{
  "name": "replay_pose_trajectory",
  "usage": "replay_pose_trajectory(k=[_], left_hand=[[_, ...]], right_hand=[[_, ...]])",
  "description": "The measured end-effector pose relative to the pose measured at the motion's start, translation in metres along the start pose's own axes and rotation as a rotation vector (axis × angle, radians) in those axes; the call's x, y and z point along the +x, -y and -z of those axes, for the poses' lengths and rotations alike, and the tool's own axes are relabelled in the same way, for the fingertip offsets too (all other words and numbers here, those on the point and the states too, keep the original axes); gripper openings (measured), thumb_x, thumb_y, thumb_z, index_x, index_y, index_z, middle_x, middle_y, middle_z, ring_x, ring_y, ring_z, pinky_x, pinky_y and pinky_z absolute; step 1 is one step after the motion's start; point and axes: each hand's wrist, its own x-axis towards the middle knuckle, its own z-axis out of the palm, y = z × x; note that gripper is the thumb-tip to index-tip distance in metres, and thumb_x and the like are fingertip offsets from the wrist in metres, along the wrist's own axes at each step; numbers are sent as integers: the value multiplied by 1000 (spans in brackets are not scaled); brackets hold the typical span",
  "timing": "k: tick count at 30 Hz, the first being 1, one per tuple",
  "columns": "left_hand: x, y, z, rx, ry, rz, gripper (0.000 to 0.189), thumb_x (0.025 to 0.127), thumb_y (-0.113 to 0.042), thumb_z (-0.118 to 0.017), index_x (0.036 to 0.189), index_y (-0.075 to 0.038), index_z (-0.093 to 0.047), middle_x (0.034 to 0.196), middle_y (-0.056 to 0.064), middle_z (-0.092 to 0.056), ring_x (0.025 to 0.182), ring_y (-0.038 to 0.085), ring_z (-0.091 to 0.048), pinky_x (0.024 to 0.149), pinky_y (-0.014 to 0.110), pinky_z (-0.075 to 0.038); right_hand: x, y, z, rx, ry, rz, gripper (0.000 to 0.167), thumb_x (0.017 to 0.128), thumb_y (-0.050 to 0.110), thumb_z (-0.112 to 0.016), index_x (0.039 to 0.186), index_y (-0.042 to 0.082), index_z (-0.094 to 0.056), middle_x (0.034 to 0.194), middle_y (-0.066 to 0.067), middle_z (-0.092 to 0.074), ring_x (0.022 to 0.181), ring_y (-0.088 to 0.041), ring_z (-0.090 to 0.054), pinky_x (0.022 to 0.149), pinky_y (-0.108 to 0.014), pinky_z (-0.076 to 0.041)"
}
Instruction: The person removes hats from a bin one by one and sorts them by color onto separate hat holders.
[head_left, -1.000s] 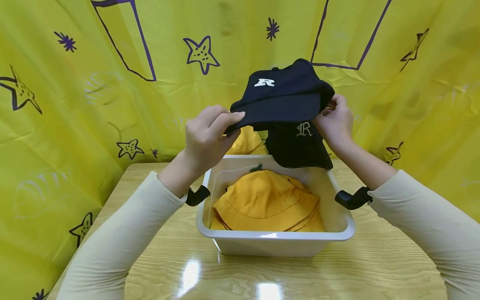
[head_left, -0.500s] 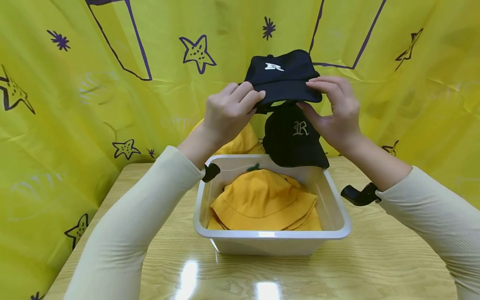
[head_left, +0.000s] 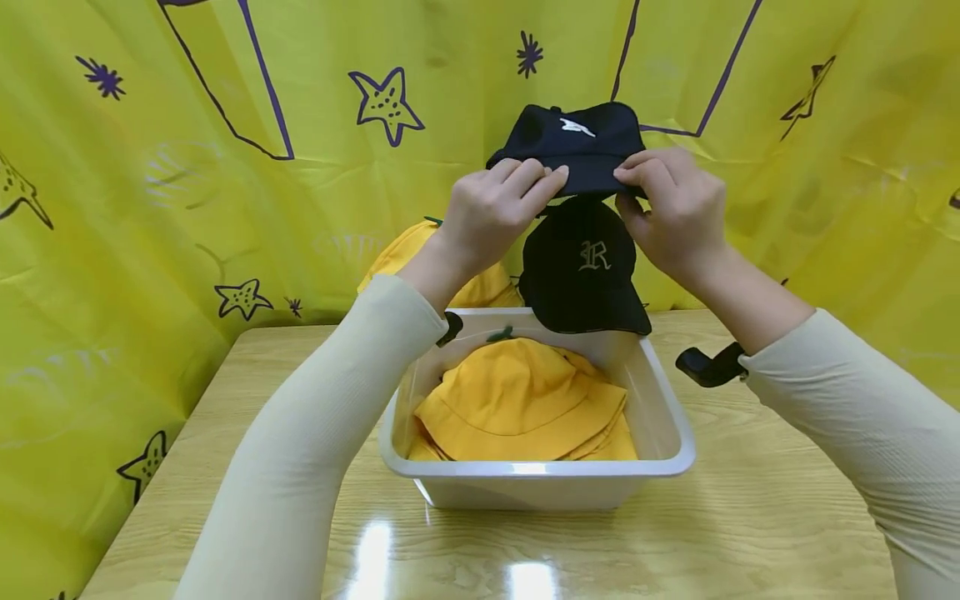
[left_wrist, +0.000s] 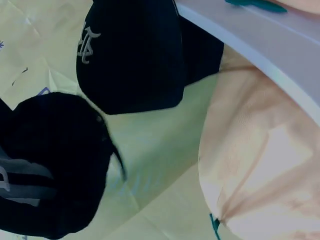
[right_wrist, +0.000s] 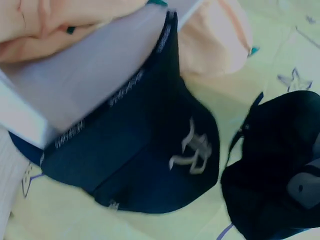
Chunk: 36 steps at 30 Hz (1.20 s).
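A black baseball cap (head_left: 573,142) with a white emblem is held up beyond the bin, brim toward me. My left hand (head_left: 491,204) pinches the brim near its left part, and my right hand (head_left: 678,208) pinches its right end between thumb and fingers. Just below, a second black cap (head_left: 573,267) with a letter R leans at the bin's back rim. Both wrist views show this second cap (left_wrist: 135,55) beside the held cap (right_wrist: 275,160); neither shows the hands. Yellow bucket hats (head_left: 517,400) lie stacked in the white bin (head_left: 525,469).
Another yellow hat (head_left: 483,287) with a green stem sits behind the bin's back left, partly covered by my left forearm. The bin stands on a wooden table (head_left: 765,500). A yellow curtain (head_left: 187,217) with drawn stars hangs close behind the table.
The held cap has risen slightly and tilted, so its emblem looks foreshortened. My left hand has moved right and up with the brim. My right hand has shifted from the cap's side to its brim.
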Motion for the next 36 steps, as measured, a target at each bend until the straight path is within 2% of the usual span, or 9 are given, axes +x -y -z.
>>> replay_pose_trajectory(k=[4, 9, 16, 20, 22, 25, 30, 32, 36], left_hand=[[-4, 2, -11, -55, 111, 13, 28, 101, -8, -42, 110, -7, -69, 98, 7, -68, 85, 19, -68, 62, 26, -55], [-14, 3, -23, -88, 311, 38, 34, 102, -6, -36, 124, -8, -62, 117, 10, -65, 102, 20, -66, 78, 28, -55], [-29, -4, -38, -84, 613, 95, 41, 100, -1, -37, 138, -10, -50, 138, 9, -52, 122, 22, -54, 68, 26, -55], [-38, -8, -41, -132, 805, 85, 44, 99, -1, -42, 142, -10, -44, 143, 8, -47, 126, 21, -50, 66, 28, -55], [-43, -12, -42, -152, 869, 67, 45, 99, -1, -42, 143, -10, -43, 143, 8, -46, 126, 21, -50, 68, 29, -55], [-49, -19, -43, -187, 919, 34, 44, 99, -1, -41, 143, -9, -42, 143, 9, -46, 125, 21, -51, 73, 30, -56], [-51, -30, -40, -230, 948, -35, 44, 99, 1, -40, 142, -8, -43, 141, 11, -48, 123, 21, -53, 72, 30, -56], [-52, -34, -37, -235, 961, -51, 44, 99, 1, -41, 142, -9, -44, 140, 10, -49, 122, 20, -54, 71, 30, -56], [-55, -44, -33, -289, 1037, -58, 47, 98, 3, -42, 143, -10, -41, 142, 10, -47, 123, 21, -53, 74, 30, -55]], right_hand=[[-4, -15, -4, -39, -4, 6, 12, 77, -11, -63, 82, -3, -56, 83, -19, -65, 75, -39, -62, 53, -50, -46], [-17, -29, -13, -62, 30, 11, 9, 81, -8, -63, 81, -3, -55, 83, -18, -66, 76, -38, -62, 62, -49, -51], [-41, -38, -27, -109, 118, 39, 12, 81, -6, -66, 78, -4, -54, 81, -18, -64, 71, -36, -61, 54, -45, -49], [-57, -39, -28, -99, 270, 81, 14, 77, -9, -67, 80, -4, -54, 85, -19, -65, 74, -36, -61, 53, -44, -51], [-65, -38, -27, -85, 336, 99, 15, 76, -10, -66, 81, -4, -54, 86, -19, -65, 74, -35, -61, 53, -43, -52], [-76, -36, -23, -62, 391, 108, 16, 75, -10, -67, 81, -4, -53, 87, -19, -65, 75, -35, -61, 52, -43, -52], [-89, -32, -11, -6, 433, 110, 23, 69, -12, -72, 81, -4, -53, 86, -20, -65, 74, -36, -62, 52, -43, -52], [-91, -30, -5, 13, 473, 107, 28, 65, -11, -75, 82, -3, -54, 87, -20, -65, 75, -37, -62, 51, -43, -52], [-95, -26, 7, 53, 583, 79, 38, 59, -11, -79, 89, -2, -56, 89, -18, -65, 79, -36, -62, 51, -44, -52]])
